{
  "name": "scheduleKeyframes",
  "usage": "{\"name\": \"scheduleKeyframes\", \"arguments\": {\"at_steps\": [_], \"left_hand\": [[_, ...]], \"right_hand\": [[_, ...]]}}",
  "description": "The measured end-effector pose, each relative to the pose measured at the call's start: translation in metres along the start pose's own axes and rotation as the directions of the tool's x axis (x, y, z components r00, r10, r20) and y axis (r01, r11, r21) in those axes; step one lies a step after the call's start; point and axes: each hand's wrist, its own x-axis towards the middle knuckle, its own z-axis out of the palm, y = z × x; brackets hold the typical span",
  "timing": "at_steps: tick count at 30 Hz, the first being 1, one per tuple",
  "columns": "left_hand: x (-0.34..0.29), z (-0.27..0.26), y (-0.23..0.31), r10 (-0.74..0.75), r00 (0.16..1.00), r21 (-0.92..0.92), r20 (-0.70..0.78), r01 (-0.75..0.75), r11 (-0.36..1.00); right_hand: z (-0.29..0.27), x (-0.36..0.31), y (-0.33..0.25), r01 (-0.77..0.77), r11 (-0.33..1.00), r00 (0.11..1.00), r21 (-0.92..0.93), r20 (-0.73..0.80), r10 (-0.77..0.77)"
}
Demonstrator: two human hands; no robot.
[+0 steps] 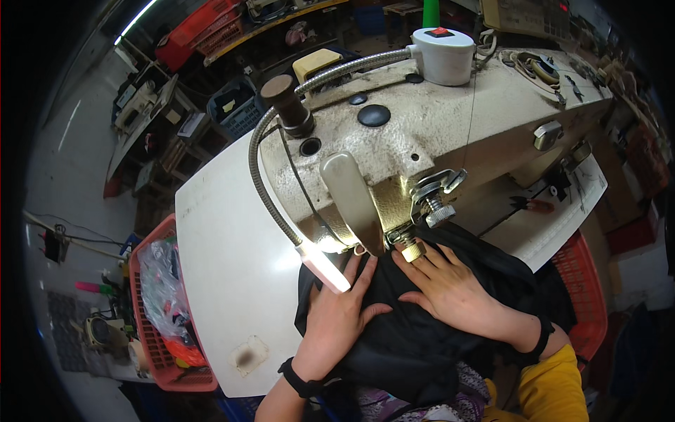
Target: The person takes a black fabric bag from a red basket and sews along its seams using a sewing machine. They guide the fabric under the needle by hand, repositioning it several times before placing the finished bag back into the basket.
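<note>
One left hand (333,318), one right hand (453,292), both fairly flat, fingers spread, pressing black fabric (390,344) at lower centre, no pinch visible. I'd keep it smooth, fingertips back from the sewing machine (429,123) head.

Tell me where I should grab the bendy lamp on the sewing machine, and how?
Probably the bowed middle of its thin metal neck, coming from the left. The neck looks slim and bulges out past the end of the sewing machine on that side, while the left hand shows close to the glowing tip.
</note>
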Motion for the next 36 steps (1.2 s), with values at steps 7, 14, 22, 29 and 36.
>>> {"name": "scheduleKeyframes", "arguments": {"at_steps": [7, 14, 22, 29, 36], "left_hand": [[-0.001, 0.001, -0.002, -0.049, 0.998, -0.077, 0.026, 0.051, 0.996], [0.006, -0.002, -0.006, 0.036, 0.998, -0.138, -0.06, -0.044, 0.989], [-0.05, -0.025, 0.045, 0.302, 0.916, -0.323, 0.262, -0.212, 0.922], [-0.051, -0.018, 0.065, -0.176, 0.984, -0.043, -0.03, 0.175, 0.984], [-0.052, 0.025, 0.057, -0.037, 0.999, -0.014, 0.037, 0.038, 0.999]], "right_hand": [[0.004, 0.002, 0.004, 0.02, 1.0, 0.998, -0.009, -0.053, -0.02], [0.006, 0.008, 0.019, 0.043, 0.999, 0.993, -0.011, -0.112, -0.044], [-0.033, -0.07, -0.011, 0.237, 0.929, 0.943, 0.284, 0.161, -0.29], [-0.029, -0.084, -0.019, 0.156, 0.957, 0.978, 0.245, 0.097, -0.184], [-0.032, -0.088, -0.018, 0.129, 0.971, 0.988, 0.202, 0.055, -0.143]]}}
